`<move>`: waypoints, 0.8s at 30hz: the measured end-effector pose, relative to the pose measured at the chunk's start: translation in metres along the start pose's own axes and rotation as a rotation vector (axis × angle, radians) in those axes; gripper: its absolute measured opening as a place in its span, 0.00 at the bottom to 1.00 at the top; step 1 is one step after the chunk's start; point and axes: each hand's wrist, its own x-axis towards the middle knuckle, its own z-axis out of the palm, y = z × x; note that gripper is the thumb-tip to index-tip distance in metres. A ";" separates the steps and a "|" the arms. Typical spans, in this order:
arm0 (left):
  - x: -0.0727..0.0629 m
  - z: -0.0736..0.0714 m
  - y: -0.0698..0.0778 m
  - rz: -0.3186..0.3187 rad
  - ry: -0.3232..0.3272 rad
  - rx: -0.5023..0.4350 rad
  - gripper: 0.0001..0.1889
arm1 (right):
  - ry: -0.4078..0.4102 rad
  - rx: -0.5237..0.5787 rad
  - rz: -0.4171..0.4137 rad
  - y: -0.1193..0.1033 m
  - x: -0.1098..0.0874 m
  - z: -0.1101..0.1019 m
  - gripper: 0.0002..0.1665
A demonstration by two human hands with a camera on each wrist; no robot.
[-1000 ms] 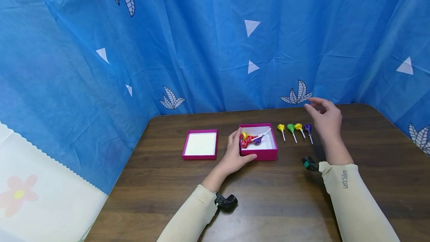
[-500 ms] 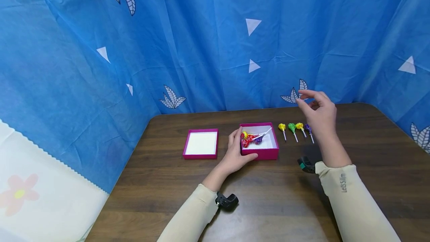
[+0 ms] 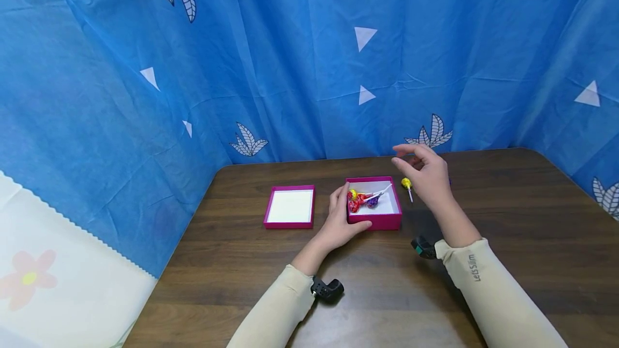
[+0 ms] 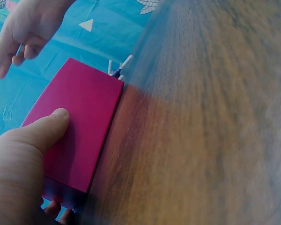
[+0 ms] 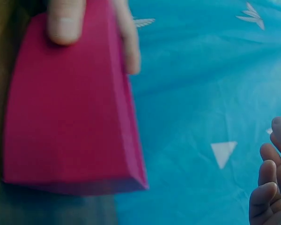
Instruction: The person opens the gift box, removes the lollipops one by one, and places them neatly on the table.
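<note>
Magenta box (image 3: 374,223) sits open on the brown table (image 3: 232,283), held by the left hand (image 3: 337,224): the thumb lies against its near wall and the other fingers reach along its left side, so the grip wraps the near left corner. Inside, toward the left, lies a cluster of red, yellow and purple lollipops (image 3: 357,204), close to those fingers but with the left wall between; their white sticks slant to the right and far side. Right of the box, the right hand (image 3: 427,179) is raised over the table, thumb and index finger curved with a gap between their tips and the remaining fingers loosely bent. Its fingertips are near the far right corner of the box and apart from it. A yellow lollipop (image 3: 407,182) lies on the table between the box and the right hand, its head just below the thumb in the head view and its stick pointing to the near side. At the right edge of that hand a sliver of purple shows, mostly hidden. Left of the box, well apart from both hands, rests a magenta lid (image 3: 288,225) with its white inside up. Dark lettering on the right sleeve (image 3: 493,289) seems to read "LetsSlim"; any print on the candy wrappers is too small to read. Behind the table hangs a blue curtain (image 3: 290,69) with white triangles and leaves.
</note>
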 end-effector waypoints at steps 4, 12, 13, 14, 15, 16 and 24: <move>-0.001 -0.001 0.001 -0.001 -0.001 0.002 0.57 | -0.064 -0.008 -0.014 0.002 -0.005 0.012 0.15; -0.001 0.000 0.001 -0.010 -0.005 0.012 0.57 | -0.168 0.005 -0.001 0.008 -0.012 0.029 0.16; -0.001 0.000 0.001 -0.010 -0.005 0.015 0.57 | -0.182 0.005 0.009 0.009 -0.013 0.031 0.16; 0.000 0.000 0.000 -0.010 -0.005 0.017 0.57 | -0.196 0.003 0.018 0.010 -0.014 0.033 0.16; 0.000 0.000 0.000 -0.010 -0.005 0.018 0.57 | -0.209 0.003 0.027 0.011 -0.014 0.034 0.17; 0.000 0.000 0.000 -0.010 -0.005 0.019 0.57 | -0.225 0.006 0.039 0.011 -0.015 0.036 0.17; 0.000 -0.001 0.000 -0.006 -0.003 0.022 0.57 | -0.285 -0.001 0.050 0.018 -0.019 0.047 0.17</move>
